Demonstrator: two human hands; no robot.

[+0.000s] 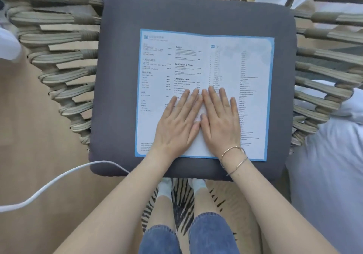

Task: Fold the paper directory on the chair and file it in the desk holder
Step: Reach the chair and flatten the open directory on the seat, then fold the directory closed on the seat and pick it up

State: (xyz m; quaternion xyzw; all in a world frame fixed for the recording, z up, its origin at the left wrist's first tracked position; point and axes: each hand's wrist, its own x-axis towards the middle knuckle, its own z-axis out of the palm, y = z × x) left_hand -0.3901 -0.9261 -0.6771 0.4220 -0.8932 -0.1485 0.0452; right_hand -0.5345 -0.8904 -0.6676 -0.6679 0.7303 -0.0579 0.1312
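The paper directory (225,61), white with a blue border and printed columns of text, lies opened flat on the grey seat cushion (121,96) of a woven rope chair. A crease runs down its middle. My left hand (177,122) and my right hand (221,119) rest palm down side by side on the lower middle of the sheet, fingers spread and pointing away from me. Neither hand grips the paper. Two thin bracelets circle my right wrist. The desk holder is not in view.
The chair's rope sides (64,61) rise on the left and right of the cushion. A white cable (59,179) crosses the wooden floor at lower left. White bedding (330,155) lies at the right. My legs and feet stand on a striped rug (182,200) below the seat.
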